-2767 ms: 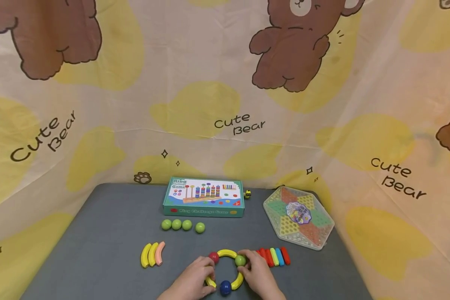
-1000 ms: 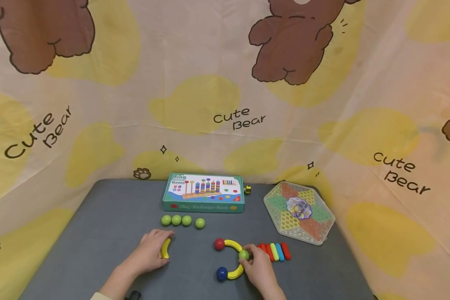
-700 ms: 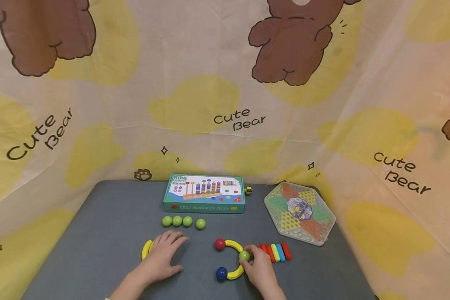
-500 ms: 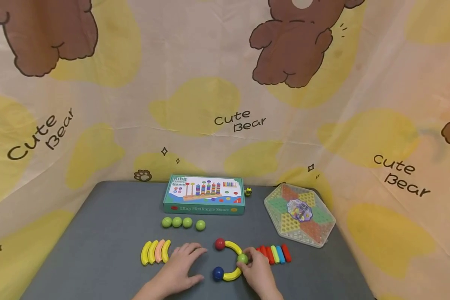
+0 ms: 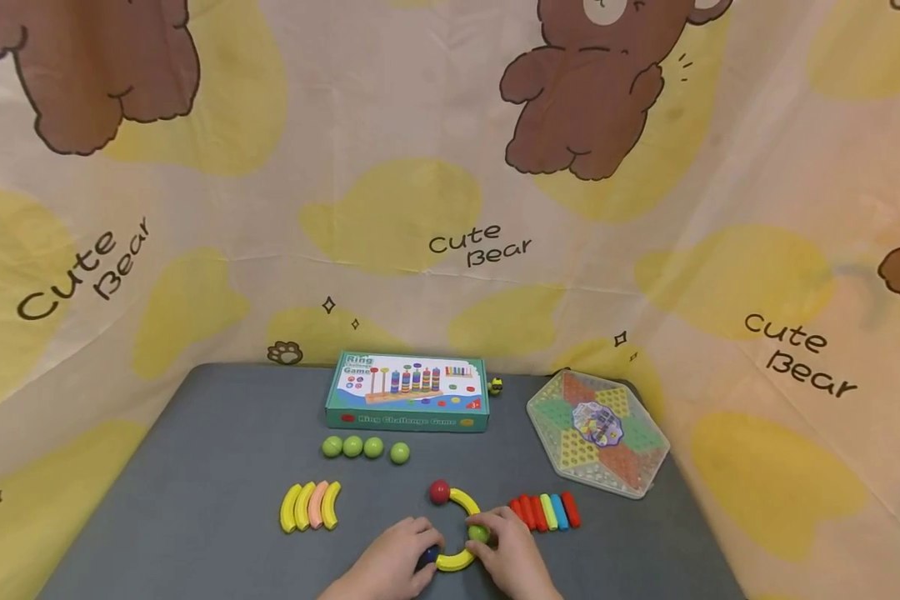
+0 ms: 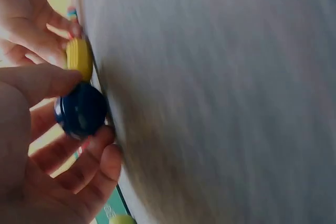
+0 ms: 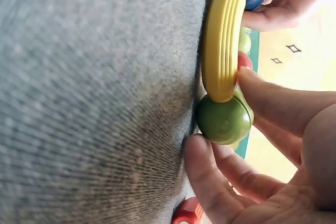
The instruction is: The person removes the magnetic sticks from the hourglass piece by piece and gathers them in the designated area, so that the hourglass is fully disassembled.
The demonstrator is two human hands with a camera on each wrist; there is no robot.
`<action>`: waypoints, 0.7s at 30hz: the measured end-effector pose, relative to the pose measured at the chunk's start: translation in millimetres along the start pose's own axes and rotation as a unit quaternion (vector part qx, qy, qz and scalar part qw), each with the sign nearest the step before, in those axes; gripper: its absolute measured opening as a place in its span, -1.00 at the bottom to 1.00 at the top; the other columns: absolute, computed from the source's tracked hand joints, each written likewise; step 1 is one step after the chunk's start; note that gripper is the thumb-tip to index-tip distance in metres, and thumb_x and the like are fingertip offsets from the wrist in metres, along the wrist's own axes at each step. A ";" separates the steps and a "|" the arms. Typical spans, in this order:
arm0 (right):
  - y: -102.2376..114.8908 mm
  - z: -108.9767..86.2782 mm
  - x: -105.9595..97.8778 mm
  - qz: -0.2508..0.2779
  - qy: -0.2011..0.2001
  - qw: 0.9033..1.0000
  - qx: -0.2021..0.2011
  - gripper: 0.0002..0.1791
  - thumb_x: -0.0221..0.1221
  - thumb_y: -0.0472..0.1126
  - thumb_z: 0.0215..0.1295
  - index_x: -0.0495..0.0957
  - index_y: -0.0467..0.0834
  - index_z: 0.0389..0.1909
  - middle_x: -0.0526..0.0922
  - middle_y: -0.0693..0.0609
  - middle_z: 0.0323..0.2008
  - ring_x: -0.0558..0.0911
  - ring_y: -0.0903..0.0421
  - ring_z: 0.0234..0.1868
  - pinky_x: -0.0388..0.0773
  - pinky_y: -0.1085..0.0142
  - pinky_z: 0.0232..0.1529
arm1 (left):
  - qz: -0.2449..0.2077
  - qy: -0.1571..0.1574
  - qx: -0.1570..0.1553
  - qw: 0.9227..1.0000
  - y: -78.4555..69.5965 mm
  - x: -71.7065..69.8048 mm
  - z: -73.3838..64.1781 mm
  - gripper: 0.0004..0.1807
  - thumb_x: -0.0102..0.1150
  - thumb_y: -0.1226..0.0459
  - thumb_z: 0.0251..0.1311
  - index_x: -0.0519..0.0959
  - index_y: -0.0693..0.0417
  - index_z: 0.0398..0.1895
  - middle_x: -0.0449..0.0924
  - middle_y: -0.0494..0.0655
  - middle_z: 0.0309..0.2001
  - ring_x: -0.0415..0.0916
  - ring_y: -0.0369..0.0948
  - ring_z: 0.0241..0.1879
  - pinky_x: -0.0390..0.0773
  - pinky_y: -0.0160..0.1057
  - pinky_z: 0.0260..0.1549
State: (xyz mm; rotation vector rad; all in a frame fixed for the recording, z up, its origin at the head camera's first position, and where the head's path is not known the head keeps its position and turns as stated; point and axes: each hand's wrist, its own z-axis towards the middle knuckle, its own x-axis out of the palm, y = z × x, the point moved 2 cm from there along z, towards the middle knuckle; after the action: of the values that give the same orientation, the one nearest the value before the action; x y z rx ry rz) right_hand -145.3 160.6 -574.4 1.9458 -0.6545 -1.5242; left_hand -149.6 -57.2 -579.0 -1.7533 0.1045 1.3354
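My left hand (image 5: 397,560) holds a dark blue ball (image 6: 81,109) between thumb and fingers. A curved yellow rod (image 7: 224,43) runs from that ball to a green ball (image 7: 226,120), which my right hand (image 5: 512,550) pinches between thumb and fingertips. From the green ball a second curved yellow rod (image 5: 465,502) arcs up to a red ball (image 5: 439,492). Together these pieces make an arc on the table that is open on its left side. In the head view, the left fingers hide much of the blue ball.
Curved yellow and pink rods (image 5: 311,505) lie in a row at left. Several green balls (image 5: 353,447) stand in front of the Ring Challenge Game box (image 5: 408,392). Short coloured sticks (image 5: 549,511) lie right of the right hand; a hexagonal game board (image 5: 598,433) lies behind them.
My left hand has laid a curved yellow rod in the left row, released it and moved right to the blue ball. The arc has turned slightly, its blue end nearer me; my right hand stays on the green ball.
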 end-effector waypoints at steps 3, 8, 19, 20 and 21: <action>-3.0 -0.9 -0.4 0.007 0.016 1.000 -0.005 -0.75 0.43 -0.12 0.18 0.73 0.02 -0.10 0.56 0.06 -0.24 0.44 0.12 -0.33 0.41 0.28 -0.35 | 0.003 0.000 0.001 1.000 -3.5 4.5 3.0 -0.84 0.29 0.25 0.20 0.66 -0.17 -0.16 0.51 -0.37 -0.26 0.34 -0.40 -0.35 0.48 -0.34 -0.31; -6.4 -1.8 -0.4 0.015 0.018 1.000 -0.004 -0.77 0.43 -0.12 0.18 0.73 0.01 -0.12 0.51 0.06 -0.33 0.41 0.12 -0.39 0.34 0.30 -0.40 | 0.026 0.001 0.001 1.000 -4.5 7.0 5.2 -0.82 0.30 0.28 0.14 0.64 -0.18 -0.20 0.49 -0.37 -0.27 0.26 -0.38 -0.38 0.42 -0.37 -0.32; -2.2 -2.5 0.5 0.023 0.014 1.000 0.007 -0.77 0.43 -0.14 0.18 0.73 -0.03 -0.13 0.49 0.05 -0.38 0.40 0.12 -0.43 0.33 0.31 -0.44 | 0.043 -0.015 -0.002 0.999 -4.0 3.5 6.9 -0.87 0.29 0.26 0.09 0.65 -0.16 -0.29 0.43 -0.34 -0.36 0.23 -0.38 -0.47 0.39 -0.37 -0.41; -1.5 -2.6 0.4 0.022 0.013 1.000 0.009 -0.77 0.43 -0.14 0.18 0.73 -0.03 -0.13 0.48 0.05 -0.38 0.40 0.11 -0.44 0.33 0.31 -0.44 | 0.045 -0.022 0.002 0.999 -4.2 3.1 6.8 -0.87 0.29 0.27 0.08 0.65 -0.15 -0.29 0.43 -0.34 -0.36 0.23 -0.39 -0.48 0.39 -0.38 -0.42; -0.5 -2.7 0.1 0.020 0.011 1.000 0.011 -0.77 0.43 -0.14 0.18 0.73 -0.04 -0.14 0.49 0.05 -0.39 0.40 0.11 -0.44 0.33 0.31 -0.45 | 0.046 -0.030 0.006 0.998 -4.3 2.8 6.6 -0.87 0.29 0.27 0.08 0.65 -0.15 -0.30 0.42 -0.34 -0.36 0.23 -0.39 -0.48 0.39 -0.38 -0.42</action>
State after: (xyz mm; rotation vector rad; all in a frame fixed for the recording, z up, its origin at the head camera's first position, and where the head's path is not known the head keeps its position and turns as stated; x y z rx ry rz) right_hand -142.6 161.2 -574.3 1.9510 -0.6991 -1.4749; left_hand -150.9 -48.9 -578.8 -1.7147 0.1605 1.4488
